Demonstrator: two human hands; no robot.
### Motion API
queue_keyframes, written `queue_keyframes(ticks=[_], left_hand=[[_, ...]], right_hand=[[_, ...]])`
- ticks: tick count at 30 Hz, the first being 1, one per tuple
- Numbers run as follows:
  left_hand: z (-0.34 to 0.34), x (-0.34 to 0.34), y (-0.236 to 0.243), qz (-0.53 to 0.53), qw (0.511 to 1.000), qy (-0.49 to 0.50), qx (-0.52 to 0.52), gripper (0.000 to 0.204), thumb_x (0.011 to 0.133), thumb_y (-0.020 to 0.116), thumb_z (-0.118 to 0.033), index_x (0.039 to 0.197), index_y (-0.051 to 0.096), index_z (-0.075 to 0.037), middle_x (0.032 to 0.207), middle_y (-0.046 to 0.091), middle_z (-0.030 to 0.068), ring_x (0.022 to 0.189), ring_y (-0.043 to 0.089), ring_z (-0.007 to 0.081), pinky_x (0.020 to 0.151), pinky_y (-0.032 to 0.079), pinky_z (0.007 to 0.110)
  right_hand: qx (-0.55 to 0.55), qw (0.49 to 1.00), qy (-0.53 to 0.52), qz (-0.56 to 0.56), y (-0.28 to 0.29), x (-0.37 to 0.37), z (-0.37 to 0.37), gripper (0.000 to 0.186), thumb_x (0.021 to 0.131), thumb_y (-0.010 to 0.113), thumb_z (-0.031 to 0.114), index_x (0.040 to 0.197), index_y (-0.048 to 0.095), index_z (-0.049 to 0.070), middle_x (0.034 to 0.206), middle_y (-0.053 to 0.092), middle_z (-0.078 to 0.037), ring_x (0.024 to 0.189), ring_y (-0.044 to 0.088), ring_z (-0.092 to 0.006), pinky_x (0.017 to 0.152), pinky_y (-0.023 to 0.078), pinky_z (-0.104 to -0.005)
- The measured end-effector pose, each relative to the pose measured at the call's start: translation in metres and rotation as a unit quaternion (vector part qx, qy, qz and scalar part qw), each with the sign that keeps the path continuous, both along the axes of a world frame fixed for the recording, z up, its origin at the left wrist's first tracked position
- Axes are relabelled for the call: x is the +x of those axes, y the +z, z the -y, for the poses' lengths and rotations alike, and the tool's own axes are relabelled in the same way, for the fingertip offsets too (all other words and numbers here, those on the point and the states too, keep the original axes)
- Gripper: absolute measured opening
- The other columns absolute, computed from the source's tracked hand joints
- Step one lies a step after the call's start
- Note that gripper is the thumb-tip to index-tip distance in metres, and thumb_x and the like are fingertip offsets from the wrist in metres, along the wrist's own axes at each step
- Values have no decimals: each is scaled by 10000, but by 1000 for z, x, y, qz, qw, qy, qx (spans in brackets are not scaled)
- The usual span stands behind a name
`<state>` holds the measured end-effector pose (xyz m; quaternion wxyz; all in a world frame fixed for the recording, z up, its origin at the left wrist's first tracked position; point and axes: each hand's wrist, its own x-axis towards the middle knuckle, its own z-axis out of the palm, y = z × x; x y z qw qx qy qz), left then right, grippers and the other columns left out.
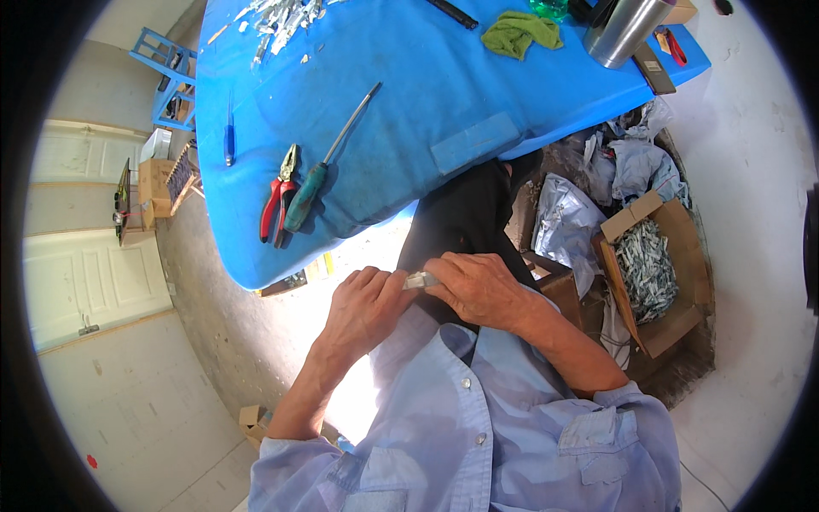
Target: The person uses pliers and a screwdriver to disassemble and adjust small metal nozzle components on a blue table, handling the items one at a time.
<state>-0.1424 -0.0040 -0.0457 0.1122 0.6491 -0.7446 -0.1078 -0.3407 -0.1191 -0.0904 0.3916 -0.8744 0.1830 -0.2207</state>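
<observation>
Together, our two hands are clamped on one small whitish piece (418, 280), held in front of our shirt (452, 401) and over our dark-trousered leg (452, 218), just off the near edge of the blue-covered surface (375, 60). Our left hand (367, 300) pinches its left end between thumb and curled fingers; our right hand (479, 288) closes over its right end. Our fingers hide much of it, so we cannot tell its full shape.

On the surface, ahead and to our left, we have pliers (280, 200) with red and black handles, lying just beside a long screwdriver (309, 196) with a green handle, its shaft pointing away from us to the right. Farther left we see a slim blue-handled tool (229, 143), well apart from the pliers. A blue block (475, 143) lies near the edge closest to us. At the far side we find a heap of silvery pieces (281, 24), and to the right a crumpled green cloth (519, 34) and a metal tumbler (621, 36).

Down on our right, an open cardboard box (694, 264) holds many silvery strips (646, 269), and a shiny silver bag (565, 224) lies just beside it.
</observation>
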Motion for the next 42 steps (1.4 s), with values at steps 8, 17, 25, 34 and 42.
queue_keyframes(ticks=[8, 17, 25, 34, 42], left_hand=[[-5, -3, 2, 15, 999, 15, 39, 221, 909, 760, -142, 1068, 650, -36, 797, 655, 72, 713, 688, 247, 598, 540, 365], [1, 3, 5, -5, 1000, -4, 6, 199, 912, 760, -156, 1035, 641, -54, 783, 655, 77, 711, 687, 270, 588, 537, 395], [-1, -2, -1, -20, 994, 53, 92, 152, 971, 691, -150, 1022, 598, -41, 793, 662, 129, 724, 691, 335, 592, 531, 435], [-11, -6, -14, -15, 995, 82, 57, 143, 986, 672, -145, 953, 564, -56, 736, 658, 130, 627, 676, 338, 529, 511, 429], [-12, -21, -17, -20, 989, 143, 40, 169, 990, 665, -154, 891, 558, -68, 721, 664, 133, 608, 665, 343, 522, 500, 444]], right_hand=[[-3, 999, -7, 31, -8, -1, -2, 258, 911, 743, 179, 1102, 630, 48, 865, 614, -99, 775, 671, -318, 636, 528, -413], [-2, 1000, 22, -12, -3, 3, 3, 206, 925, 726, 192, 1055, 635, 61, 855, 620, -100, 755, 673, -316, 608, 511, -426], [-33, 999, -10, -8, -18, 8, -1, 190, 899, 743, 193, 967, 605, 81, 814, 613, -79, 723, 664, -309, 588, 497, -415], [-43, 999, -25, -14, -28, 14, -5, 209, 903, 730, 244, 906, 577, 102, 808, 630, -87, 721, 675, -320, 591, 513, -445], [-43, 998, -46, 1, -33, 14, -7, 223, 895, 737, 250, 907, 570, 102, 797, 632, -85, 707, 673, -315, 578, 511, -431]])
